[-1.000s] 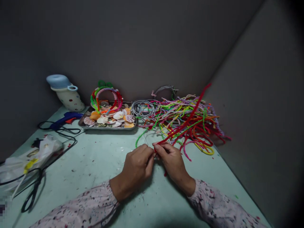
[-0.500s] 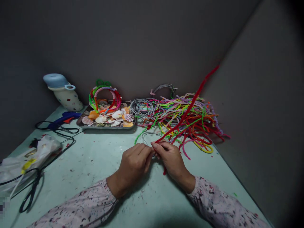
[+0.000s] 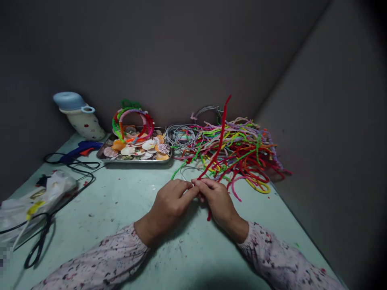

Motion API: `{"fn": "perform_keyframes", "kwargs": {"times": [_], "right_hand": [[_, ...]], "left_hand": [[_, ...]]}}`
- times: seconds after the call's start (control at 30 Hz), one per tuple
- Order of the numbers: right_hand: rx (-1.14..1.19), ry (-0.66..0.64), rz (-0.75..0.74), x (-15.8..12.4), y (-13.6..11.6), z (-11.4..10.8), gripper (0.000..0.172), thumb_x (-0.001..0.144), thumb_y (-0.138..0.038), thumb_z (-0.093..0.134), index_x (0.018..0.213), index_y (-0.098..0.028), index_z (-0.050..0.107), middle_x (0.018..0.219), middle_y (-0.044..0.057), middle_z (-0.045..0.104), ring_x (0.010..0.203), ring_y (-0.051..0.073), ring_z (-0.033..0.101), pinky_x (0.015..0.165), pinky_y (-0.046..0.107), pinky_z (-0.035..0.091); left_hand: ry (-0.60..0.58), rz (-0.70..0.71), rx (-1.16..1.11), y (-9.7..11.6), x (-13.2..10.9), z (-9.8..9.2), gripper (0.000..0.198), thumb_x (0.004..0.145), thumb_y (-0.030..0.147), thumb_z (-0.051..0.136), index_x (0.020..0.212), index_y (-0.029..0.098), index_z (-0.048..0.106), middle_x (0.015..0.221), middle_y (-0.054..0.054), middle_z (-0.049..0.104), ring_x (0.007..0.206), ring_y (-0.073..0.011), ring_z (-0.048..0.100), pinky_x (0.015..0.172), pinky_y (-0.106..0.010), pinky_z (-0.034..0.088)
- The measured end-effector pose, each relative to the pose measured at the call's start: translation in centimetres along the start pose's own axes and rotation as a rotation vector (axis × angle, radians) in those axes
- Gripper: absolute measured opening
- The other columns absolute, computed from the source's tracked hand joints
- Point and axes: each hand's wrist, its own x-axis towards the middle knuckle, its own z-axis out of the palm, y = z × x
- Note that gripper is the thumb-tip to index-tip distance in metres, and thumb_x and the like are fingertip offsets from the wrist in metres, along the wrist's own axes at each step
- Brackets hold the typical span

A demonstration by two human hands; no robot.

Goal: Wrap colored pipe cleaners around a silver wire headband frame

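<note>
I am looking from far through the head camera, and the thing in work is a long red fuzzy pipe cleaner [image 3: 222, 137]. It rises almost straight up from between the two hands, and a short red end hangs below them. My view shows the right hand [image 3: 218, 203] closed on it, pinching with the thumb and fingers. The left hand [image 3: 168, 203] is also closed, and its fingertips [image 3: 188, 186] meet the right hand at that place, but I cannot tell if they really grasp the pipe cleaner.

Just behind the hands lies a thin silver wire loop [image 3: 189, 172], and behind the red piece is a big tangled pile of multicoloured pipe cleaners [image 3: 238, 149]. Beside this pile is a coil of grey wire [image 3: 181, 136]. Further left, a metal tray [image 3: 134, 160] holds many seashells [image 3: 133, 150], with round rings wrapped in pipe cleaners [image 3: 131, 123] standing at its back. Near the left corner of the pale green table [image 3: 105, 201] are a blue glue gun [image 3: 80, 149], a white dotted bottle with a pale blue lid [image 3: 81, 121], a plastic bag [image 3: 39, 201] and black scissors [image 3: 39, 245].
</note>
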Motion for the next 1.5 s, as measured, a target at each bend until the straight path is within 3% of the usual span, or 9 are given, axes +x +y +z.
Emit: {"fn": "perform_keyframes", "kwargs": {"times": [0.77,1.27,1.37,1.5], "right_hand": [[0.052,-0.017,0.021,0.2,0.7,-0.2,0.037,0.084,-0.047,0.057,0.093,-0.014,0.072,0.058,-0.001,0.057,0.049,0.009,0.043,0.045,0.022,0.032],[0.113,-0.056,0.002,0.4,1.4,-0.1,0.033,0.087,-0.045,0.053,0.085,-0.015,0.067,0.060,-0.004,0.052,0.050,0.008,0.040,0.047,0.022,0.030],[0.166,-0.059,0.020,0.2,1.3,-0.1,0.030,0.086,-0.040,0.053,0.100,-0.016,0.063,0.062,-0.004,0.053,0.051,0.009,0.042,0.048,0.022,0.032],[0.231,-0.074,-0.036,-0.3,1.0,0.0,0.042,0.082,-0.030,0.056,0.122,-0.021,0.047,0.076,-0.003,0.057,0.061,0.012,0.052,0.055,0.024,0.041]], "left_hand": [[-0.095,0.038,0.032,-0.1,0.2,0.2,0.025,0.094,0.017,0.045,0.114,0.011,0.059,0.094,-0.009,0.067,0.082,-0.0208,0.057,0.070,-0.035,0.047],[-0.145,0.059,0.058,-0.2,0.6,-0.2,0.026,0.095,0.018,0.040,0.112,0.013,0.060,0.093,-0.011,0.065,0.081,-0.0207,0.056,0.069,-0.035,0.047],[-0.157,0.060,0.080,-0.5,0.7,-0.1,0.025,0.094,0.017,0.041,0.110,0.013,0.060,0.094,-0.011,0.063,0.080,-0.0209,0.054,0.067,-0.035,0.045],[-0.139,-0.016,0.062,-1.1,0.7,0.2,0.018,0.092,0.017,0.045,0.101,0.016,0.061,0.093,-0.010,0.062,0.079,-0.0200,0.052,0.066,-0.032,0.043]]}}
